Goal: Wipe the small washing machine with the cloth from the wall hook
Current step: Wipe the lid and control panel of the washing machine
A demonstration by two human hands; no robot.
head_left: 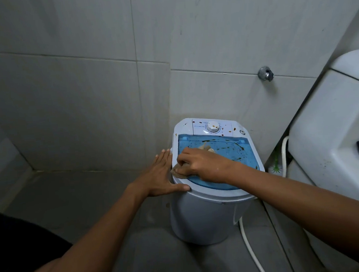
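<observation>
The small washing machine (211, 200) stands on the floor (89, 198) in a tiled corner, just left of a white toilet (332, 128). The right hand (200, 166) is curled around a beige cloth (178, 170) and presses it onto the near-left edge of the blue lid (235, 150), where lid meets white rim. The left hand (162, 175) lies flat and released, fingers straight, against the machine's left rim, thumb along the near edge, apparently bracing the tub. Brown and dark specks dot the far part of the lid and the white control panel around the dial (212, 126), so the wiping looks only partly done. To do it well, keep the cloth bunched flat under the palm, sweep from the far panel toward the near edge in overlapping strokes, work into the seam around the lid, and hold the brace so the light machine does not slide. The lid is translucent; something pale shows near the fingers, but whether it is more cloth on top or something inside I cannot tell. A white hose (251, 250) trails along the floor on the right.
</observation>
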